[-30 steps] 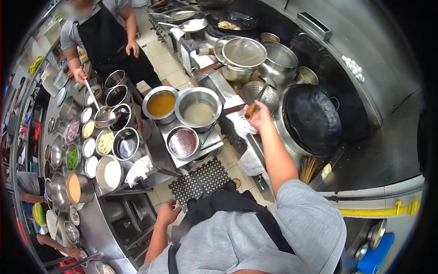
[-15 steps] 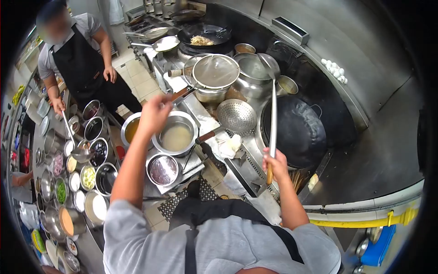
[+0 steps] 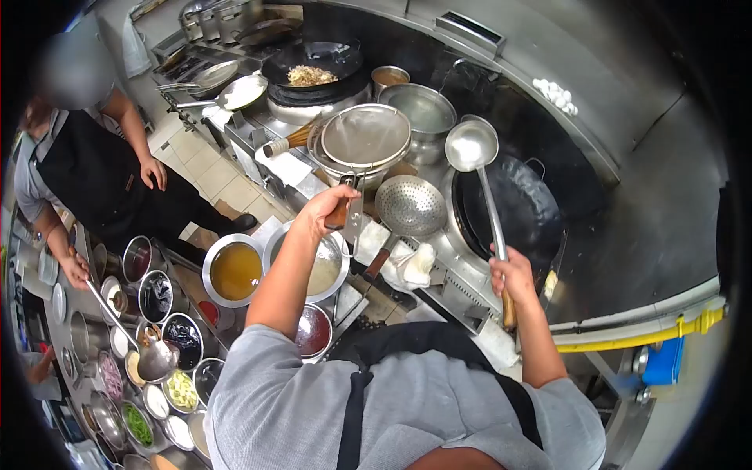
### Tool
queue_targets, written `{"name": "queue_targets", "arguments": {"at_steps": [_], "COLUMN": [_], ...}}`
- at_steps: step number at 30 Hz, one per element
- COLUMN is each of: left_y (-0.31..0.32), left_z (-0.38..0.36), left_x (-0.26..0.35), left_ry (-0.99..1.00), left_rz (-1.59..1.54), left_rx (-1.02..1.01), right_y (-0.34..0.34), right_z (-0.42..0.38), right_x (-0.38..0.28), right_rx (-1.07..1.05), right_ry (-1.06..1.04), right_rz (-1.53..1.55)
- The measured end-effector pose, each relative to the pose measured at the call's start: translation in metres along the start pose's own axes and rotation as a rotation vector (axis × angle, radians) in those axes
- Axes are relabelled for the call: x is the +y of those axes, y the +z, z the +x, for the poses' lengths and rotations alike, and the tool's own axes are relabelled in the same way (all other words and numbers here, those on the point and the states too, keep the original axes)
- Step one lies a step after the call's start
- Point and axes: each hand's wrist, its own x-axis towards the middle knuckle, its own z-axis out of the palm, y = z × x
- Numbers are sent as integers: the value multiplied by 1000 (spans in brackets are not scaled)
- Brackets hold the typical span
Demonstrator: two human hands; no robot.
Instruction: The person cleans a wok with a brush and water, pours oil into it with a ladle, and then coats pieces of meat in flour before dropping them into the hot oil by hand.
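Note:
My left hand [image 3: 325, 213] is closed round a wooden handle that seems to belong to the round mesh strainer [image 3: 366, 136], which rests over a pot. A flat metal piece shows beside my fingers. My right hand [image 3: 514, 276] grips a long ladle [image 3: 492, 205] near its wooden end. The ladle's bowl [image 3: 472, 144] is raised beyond the dark wok [image 3: 511, 207], and its shaft crosses over the wok. Between my hands lies a perforated skimmer [image 3: 410, 205] with a wooden handle, beside a crumpled white cloth [image 3: 415, 265].
Pots of yellow liquid [image 3: 236, 270] and pale liquid stand left, near many ingredient containers. A co-worker [image 3: 98, 172] holds another ladle [image 3: 155, 360] there. A wok with food [image 3: 312, 75] sits at the back. Eggs [image 3: 554, 95] line the right ledge; a yellow pipe [image 3: 650, 333] runs along the front.
My left hand has moved from above the pots onto the wooden handle. My right hand has shifted right, and the ladle's bowl now faces up into view. My view has turned slightly.

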Motion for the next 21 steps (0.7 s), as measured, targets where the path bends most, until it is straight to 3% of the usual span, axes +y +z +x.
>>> {"name": "queue_targets", "arguments": {"at_steps": [3,4,5,7,9,11,15,18,21], "left_y": [-9,15,21,29,29,37,52,97,87], "left_z": [5,-5,-8,-6,-6,-6,-23,-46,-42], "left_x": [-5,-2,1,7,22,28,54,56,57], "left_ry": [69,28,20,104,45,86,207,254,274], "left_rz": [44,13,21,-11,-20,145,215,178,178], "left_rx": [-28,141,141,101,-46,165,-1,80,19], "right_y": [12,16,20,24,25,21,34,48,72], "right_z": [9,11,13,17,22,28,33,57,88], "right_x": [-3,-1,0,-1,-5,-10,-28,-39,-44], "right_rx": [-39,-35,-40,-38,-66,-76,-102,-157,-216], "right_ry": [33,37,18,2,-49,-64,-57,-71,-139], "right_rz": [147,158,153,157,96,132,15,-163,-401]}}
